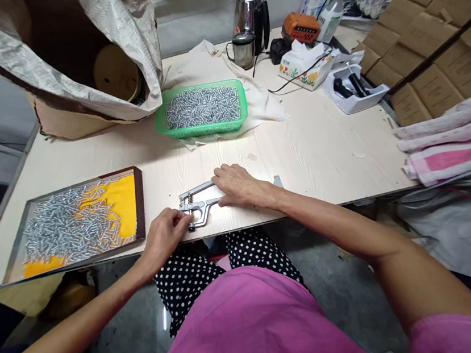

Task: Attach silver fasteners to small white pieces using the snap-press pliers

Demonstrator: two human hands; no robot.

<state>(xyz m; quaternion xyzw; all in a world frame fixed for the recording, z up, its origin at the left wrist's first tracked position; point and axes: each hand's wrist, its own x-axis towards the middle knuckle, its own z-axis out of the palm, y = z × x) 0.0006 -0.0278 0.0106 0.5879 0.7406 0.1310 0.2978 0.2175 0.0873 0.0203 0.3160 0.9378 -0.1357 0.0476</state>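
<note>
A pair of metal snap-fastener pliers lies near the table's front edge, jaw end toward the left. My right hand is wrapped over its handles. At the jaws, my left hand has thumb and forefinger pinched together; whatever is between those fingertips is too small to make out. Left of that hand sits a shallow dark-edged tray with a yellow bottom, heaped with small, slim silvery metal pieces. Beyond the pliers, a green plastic basket is full of similar pieces.
A large woven sack stands open at the left back. Along the back are a metal kettle, a steel mug, a tissue box, an orange battery and a white tray. Cardboard boxes are stacked at right.
</note>
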